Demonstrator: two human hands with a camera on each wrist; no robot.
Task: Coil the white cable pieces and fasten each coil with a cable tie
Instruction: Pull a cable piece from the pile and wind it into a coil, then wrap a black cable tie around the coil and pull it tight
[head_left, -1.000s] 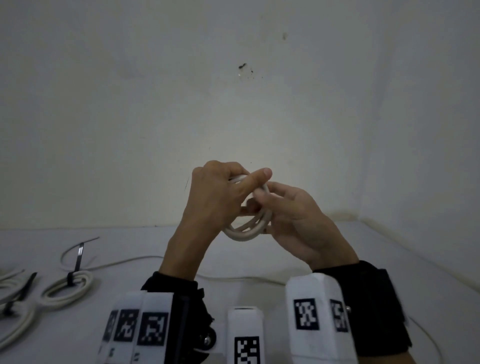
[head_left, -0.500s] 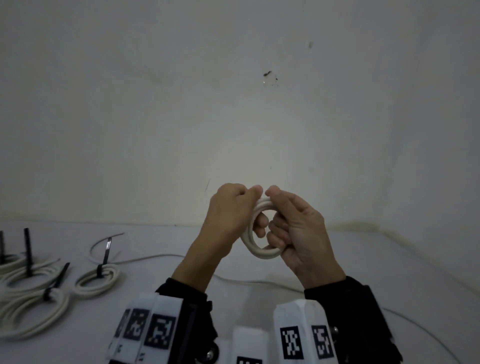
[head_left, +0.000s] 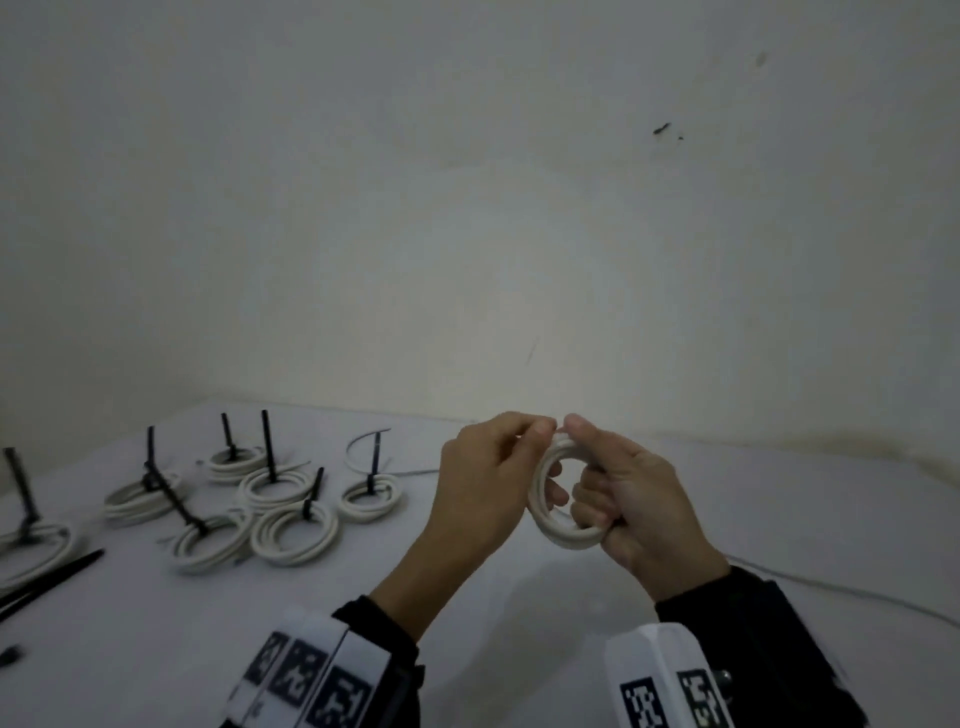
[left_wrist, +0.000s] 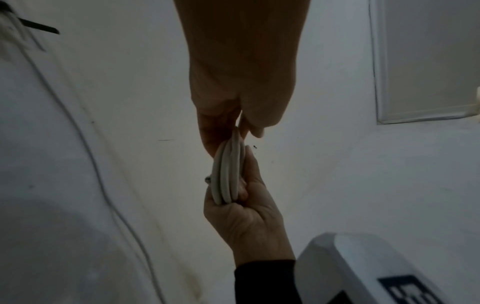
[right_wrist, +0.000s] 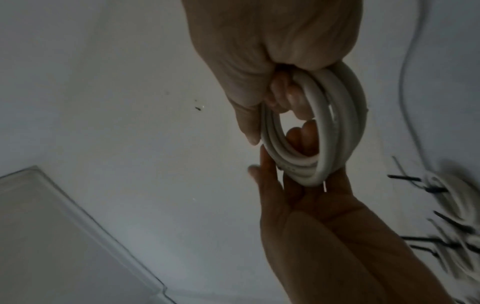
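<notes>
Holding a small coil of thick white round cable (head_left: 558, 525) upright in the air above the white tabletop (head_left: 519, 623), I have both hands on it. My right hand (head_left: 636, 514) grips the coil's right and lower side, fingers curled through the ring and thumb pressed on the top of the turns. My left hand (head_left: 488, 483) pinches the top of the coil between thumb and forefinger, its other fingers curled behind the ring. In the left wrist view the turns lie side by side, and a cut end of the cable (left_wrist: 207, 179) sticks out at the coil's edge, clear of the grip.

To my left on the tabletop lies a cluster of finished white cable coils (head_left: 291, 530), each cinched with a black cable tie (head_left: 310, 498) whose tail stands up or leans. Several loose black cable ties (head_left: 49, 577) lie at the near left edge. A thin white wire (head_left: 831, 587) trails across the tabletop to my right. Behind everything stands a plain white wall (head_left: 467, 208).
</notes>
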